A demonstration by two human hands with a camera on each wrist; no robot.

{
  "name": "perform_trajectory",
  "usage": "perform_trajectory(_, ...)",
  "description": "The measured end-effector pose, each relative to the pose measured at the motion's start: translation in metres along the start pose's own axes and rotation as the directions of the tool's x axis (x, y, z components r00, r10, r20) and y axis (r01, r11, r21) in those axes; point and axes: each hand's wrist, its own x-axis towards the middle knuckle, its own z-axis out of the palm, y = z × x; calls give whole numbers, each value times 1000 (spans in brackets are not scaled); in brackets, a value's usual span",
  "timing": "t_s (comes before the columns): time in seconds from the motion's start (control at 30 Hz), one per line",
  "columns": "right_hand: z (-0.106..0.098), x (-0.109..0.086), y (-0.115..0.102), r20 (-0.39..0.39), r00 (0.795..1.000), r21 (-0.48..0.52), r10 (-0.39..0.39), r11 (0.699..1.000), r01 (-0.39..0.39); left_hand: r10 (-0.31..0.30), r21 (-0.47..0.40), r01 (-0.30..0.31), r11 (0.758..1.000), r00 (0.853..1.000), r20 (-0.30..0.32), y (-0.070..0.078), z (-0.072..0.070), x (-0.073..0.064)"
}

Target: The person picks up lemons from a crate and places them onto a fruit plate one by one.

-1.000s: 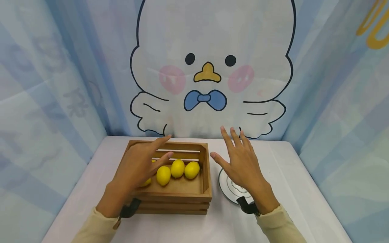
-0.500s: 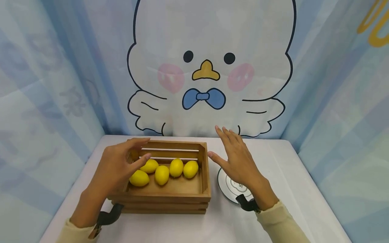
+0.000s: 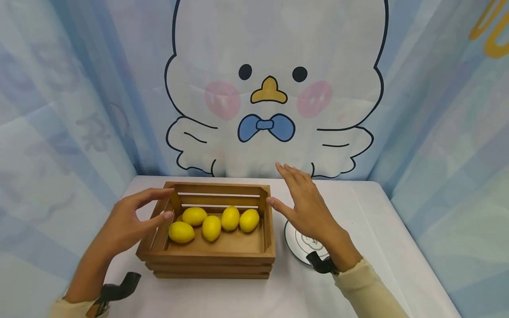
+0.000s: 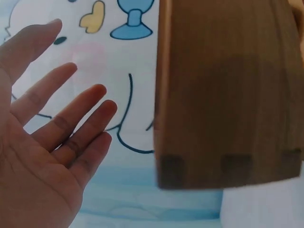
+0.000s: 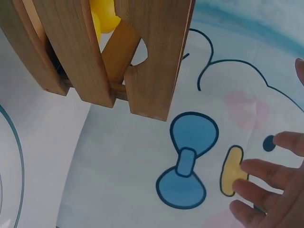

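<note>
A slatted wooden crate (image 3: 210, 260) stands on the table with several yellow lemons (image 3: 211, 228) lying on its floor. In the head view my left hand (image 3: 129, 221) hovers at the crate's left end, thumb and fingers spread apart and holding nothing. The left wrist view shows its palm and extended fingers beside the crate's wooden side (image 4: 228, 95). Past the crate's right end my right hand (image 3: 310, 210) is raised, fingers extended and nothing in it. Beneath that hand, a white plate (image 3: 294, 240) with a dark rim is partly hidden by the hand and wrist.
The table (image 3: 214, 300) has a white cover. Behind it hangs a pale blue curtain with a cartoon bird (image 3: 274, 44), and more curtain (image 3: 449, 145) closes in both sides. Black wrist mounts (image 3: 119, 287) stick out from both forearms.
My left hand has moved left from above the crate to beside its left end, uncovering the lemons there. My right hand has shifted slightly left, its fingers closer together.
</note>
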Motion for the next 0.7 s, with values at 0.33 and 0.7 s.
perform_trajectory(0.33, 1, 4, -4, -14, 999, 2, -36, 999, 36, 12, -56, -9, 998, 999, 44, -32, -5, -3)
perform_trajectory(0.7, 1, 13, -15, -21, 995, 33, -96, 995, 97, -23, -153, 28, 988, 999, 36, -64, 6, -5)
